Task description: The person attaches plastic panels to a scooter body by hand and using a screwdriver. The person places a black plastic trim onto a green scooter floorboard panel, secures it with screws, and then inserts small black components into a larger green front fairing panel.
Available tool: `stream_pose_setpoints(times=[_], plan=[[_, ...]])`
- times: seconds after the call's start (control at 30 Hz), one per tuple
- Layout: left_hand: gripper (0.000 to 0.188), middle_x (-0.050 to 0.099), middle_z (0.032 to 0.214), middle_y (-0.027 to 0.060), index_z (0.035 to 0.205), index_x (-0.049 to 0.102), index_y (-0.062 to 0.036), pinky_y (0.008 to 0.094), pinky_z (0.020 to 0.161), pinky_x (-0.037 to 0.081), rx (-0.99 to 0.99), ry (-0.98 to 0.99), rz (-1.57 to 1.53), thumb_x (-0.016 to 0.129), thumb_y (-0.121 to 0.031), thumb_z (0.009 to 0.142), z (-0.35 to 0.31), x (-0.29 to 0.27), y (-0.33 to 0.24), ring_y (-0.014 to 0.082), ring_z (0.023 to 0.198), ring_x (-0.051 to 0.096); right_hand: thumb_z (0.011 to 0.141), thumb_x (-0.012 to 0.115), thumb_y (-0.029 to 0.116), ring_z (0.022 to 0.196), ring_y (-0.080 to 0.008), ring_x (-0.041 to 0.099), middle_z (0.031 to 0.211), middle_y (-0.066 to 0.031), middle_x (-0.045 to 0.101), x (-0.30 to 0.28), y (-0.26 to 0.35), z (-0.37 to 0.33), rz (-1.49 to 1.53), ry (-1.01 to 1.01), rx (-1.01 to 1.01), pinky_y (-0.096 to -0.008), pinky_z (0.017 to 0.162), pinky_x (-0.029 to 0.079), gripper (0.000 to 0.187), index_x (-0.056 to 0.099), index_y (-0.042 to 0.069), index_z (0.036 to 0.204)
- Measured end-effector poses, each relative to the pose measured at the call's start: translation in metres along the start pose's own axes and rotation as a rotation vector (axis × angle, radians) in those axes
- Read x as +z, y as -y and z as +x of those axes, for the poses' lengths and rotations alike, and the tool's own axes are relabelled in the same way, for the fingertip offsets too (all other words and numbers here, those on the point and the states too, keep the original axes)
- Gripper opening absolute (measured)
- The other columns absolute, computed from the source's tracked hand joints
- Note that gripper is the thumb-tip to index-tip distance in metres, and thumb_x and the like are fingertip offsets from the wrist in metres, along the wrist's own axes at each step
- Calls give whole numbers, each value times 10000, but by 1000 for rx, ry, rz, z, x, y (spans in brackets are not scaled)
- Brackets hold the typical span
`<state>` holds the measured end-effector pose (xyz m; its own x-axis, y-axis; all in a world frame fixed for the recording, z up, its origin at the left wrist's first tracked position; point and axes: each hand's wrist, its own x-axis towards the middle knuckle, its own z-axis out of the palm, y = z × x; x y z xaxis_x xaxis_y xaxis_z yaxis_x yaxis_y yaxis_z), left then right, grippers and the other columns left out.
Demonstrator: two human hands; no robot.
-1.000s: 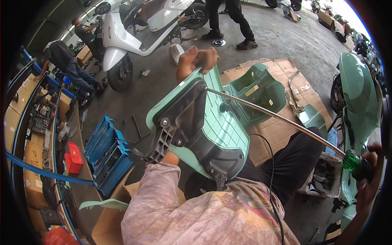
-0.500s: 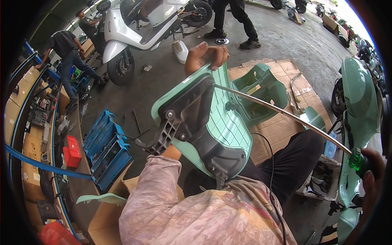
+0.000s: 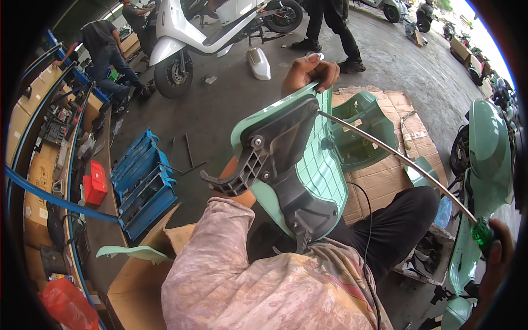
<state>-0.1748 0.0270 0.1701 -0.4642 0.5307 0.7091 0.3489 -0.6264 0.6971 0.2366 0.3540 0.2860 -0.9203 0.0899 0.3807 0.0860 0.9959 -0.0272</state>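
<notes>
My left hand (image 3: 312, 73) is closed around the far top edge of a mint-green scooter body panel (image 3: 322, 165), which is propped up over my lap. A black plastic part (image 3: 279, 138) with a ribbed bracket arm lies against the panel's inner side, with several screws showing in it. At the right edge, my right hand (image 3: 499, 247) wraps round the green handle of a long-shafted screwdriver (image 3: 404, 159). The screwdriver's tip meets the upper corner of the black part; whether a screw sits under it is too small to tell.
Another green panel (image 3: 366, 129) lies on flattened cardboard (image 3: 415, 118) ahead. To the left stand an open blue toolbox (image 3: 143, 187) and a red box (image 3: 95, 182). A green scooter (image 3: 489, 143) is close on the right. Beyond are a white scooter (image 3: 181, 33) and other people.
The view has shifted a little, so the panel and both hands appear slightly to the right. The screwdriver stays at the same corner, and both hands keep their hold.
</notes>
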Motion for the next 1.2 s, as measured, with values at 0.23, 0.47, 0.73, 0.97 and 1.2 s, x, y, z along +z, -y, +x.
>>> stream_pose_setpoints(times=[0.23, 0.47, 0.73, 0.97, 1.2], plan=[[582, 338, 532, 29, 493, 360, -60, 276, 567, 243, -11, -25, 48, 295, -461, 909, -4, 1, -2, 146, 584, 325, 926, 563, 374, 753, -124, 520, 1014, -96, 538, -12, 46, 19, 475, 145, 116, -239, 641, 405, 497, 464, 20, 1260], [576, 334, 539, 31, 494, 354, -60, 284, 572, 243, 3, 19, 5, 292, -453, 910, -3, 0, -6, 153, 590, 326, 933, 566, 284, 897, -265, 540, 1045, -192, 559, -3, 30, 19, -200, 26, -203, -349, 843, 428, 404, 508, 11, 1225], [533, 359, 525, 0, 508, 364, -113, 341, 794, 295, 27, 11, 65, 265, -458, 902, -4, -3, -2, 163, 629, 346, 813, 675, 334, 638, -130, 508, 844, -71, 520, 9, 66, 36, 655, 150, 199, -254, 538, 380, 572, 464, 2, 1229], [500, 316, 528, 31, 525, 310, -65, 315, 633, 260, 92, 50, -58, 267, -362, 925, -6, 2, 0, 177, 618, 287, 828, 654, 219, 626, -297, 546, 890, -196, 580, -1, 61, 40, -244, -87, -511, -353, 551, 432, 445, 510, -22, 1174], [513, 330, 527, 38, 519, 340, -69, 309, 650, 266, 73, 77, 0, 269, -383, 919, -2, 15, -14, 179, 615, 294, 878, 619, 439, 595, -107, 515, 777, -76, 585, -20, 68, 45, 748, 428, 510, -277, 518, 388, 509, 556, -4, 1119]])
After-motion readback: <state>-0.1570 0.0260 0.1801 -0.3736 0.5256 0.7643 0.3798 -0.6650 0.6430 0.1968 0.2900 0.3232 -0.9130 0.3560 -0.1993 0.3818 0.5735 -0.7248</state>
